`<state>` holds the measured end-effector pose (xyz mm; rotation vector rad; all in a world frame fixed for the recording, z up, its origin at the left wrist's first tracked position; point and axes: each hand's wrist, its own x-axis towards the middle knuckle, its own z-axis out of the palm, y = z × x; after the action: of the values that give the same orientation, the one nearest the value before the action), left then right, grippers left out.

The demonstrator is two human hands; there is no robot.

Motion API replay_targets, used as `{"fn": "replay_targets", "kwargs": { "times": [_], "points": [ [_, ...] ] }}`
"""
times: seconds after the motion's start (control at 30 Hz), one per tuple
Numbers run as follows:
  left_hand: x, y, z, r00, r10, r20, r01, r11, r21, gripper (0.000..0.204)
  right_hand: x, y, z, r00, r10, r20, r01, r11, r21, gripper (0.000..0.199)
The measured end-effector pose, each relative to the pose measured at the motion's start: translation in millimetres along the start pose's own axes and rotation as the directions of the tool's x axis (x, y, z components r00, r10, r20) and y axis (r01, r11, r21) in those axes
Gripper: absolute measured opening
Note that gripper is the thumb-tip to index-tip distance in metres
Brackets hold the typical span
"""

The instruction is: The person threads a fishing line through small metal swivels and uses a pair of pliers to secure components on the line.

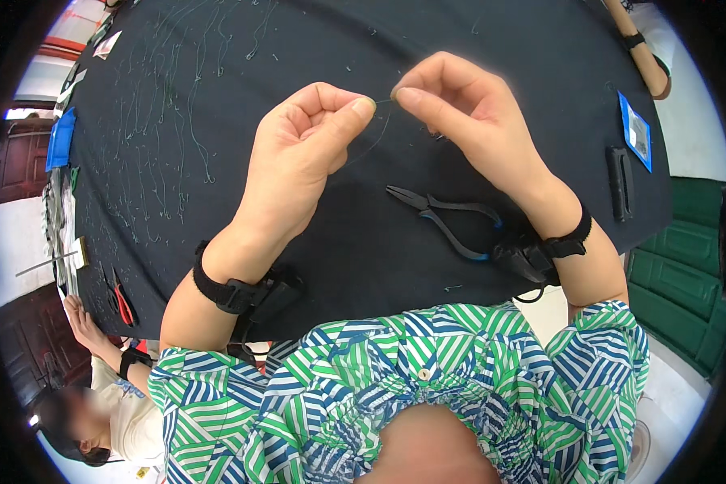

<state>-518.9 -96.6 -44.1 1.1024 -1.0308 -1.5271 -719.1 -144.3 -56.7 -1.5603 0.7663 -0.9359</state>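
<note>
A thin dark-green thread (385, 101) runs across the short gap between my two hands above the black cloth. My left hand (310, 137) is closed, with one end pinched between thumb and forefinger. Thumb and forefinger of my right hand (468, 113) also meet in a pinch on the thread. A fine strand curves down from the pinched spot towards my left palm. Below my right hand lie long-nose pliers (427, 203) with black and blue handles, spread apart on the cloth and touched by neither hand.
Several knotted green threads (194, 121) lie over the left of the black-covered table (339, 266). Red-handled pliers (121, 302) rest at the left edge, near a co-worker's hand (85, 323). A blue packet (636, 133) and black case (620, 184) lie right; another person's arm (641, 48) is beyond.
</note>
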Motion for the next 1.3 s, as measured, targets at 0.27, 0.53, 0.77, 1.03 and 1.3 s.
{"fn": "replay_targets", "kwargs": {
  "times": [0.27,0.53,0.77,1.03,1.3],
  "points": [
    [-2,2,1,1.000,-0.011,0.028,0.011,1.000,-0.006,0.014,-2,-6,7,0.992,0.021,0.124,-0.013,0.998,-0.069,0.016],
    [-2,6,2,0.999,-0.003,0.038,0.001,0.999,0.051,0.013,-1,-8,-3,0.997,-0.031,0.064,0.040,0.990,-0.138,0.010],
    [-2,6,0,0.999,0.000,0.051,-0.008,0.988,0.151,0.016,0,-5,-4,0.995,-0.064,0.072,0.075,0.985,-0.154,0.012],
    [-2,3,3,0.999,0.019,0.044,-0.029,0.968,0.249,0.016,6,1,-10,0.972,0.137,0.191,-0.144,0.989,0.024,0.019],
    [-2,4,2,0.994,-0.061,0.086,0.060,0.998,0.021,0.019,3,12,8,0.978,0.121,0.169,-0.151,0.973,0.177,0.015]
  ]
}}
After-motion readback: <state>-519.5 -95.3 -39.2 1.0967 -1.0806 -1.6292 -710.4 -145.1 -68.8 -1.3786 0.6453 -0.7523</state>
